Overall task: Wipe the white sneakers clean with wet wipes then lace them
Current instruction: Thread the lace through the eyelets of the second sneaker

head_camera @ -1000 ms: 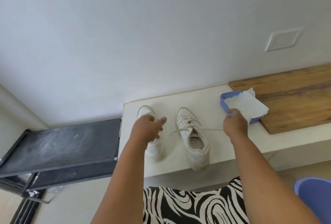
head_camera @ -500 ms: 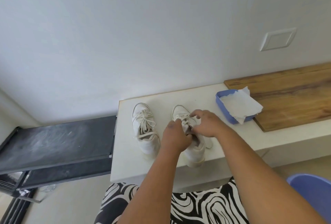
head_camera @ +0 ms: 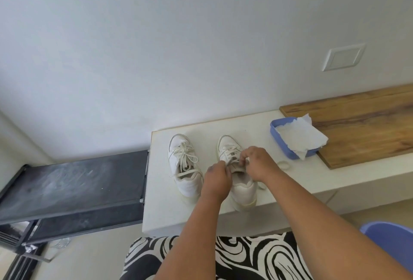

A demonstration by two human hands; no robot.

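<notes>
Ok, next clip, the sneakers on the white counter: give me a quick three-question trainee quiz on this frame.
1. True or false: the left sneaker already has its lace tied in a bow.
2. Multiple choice: where is the blue tray with the white wipes?
A. on the black rack
B. on the counter, one end resting on the wooden board
C. on the floor
3. Which sneaker are the left hand and right hand working on?

Key:
1. True.
2. B.
3. The right sneaker; both hands are at its laces, near the tongue.
</notes>
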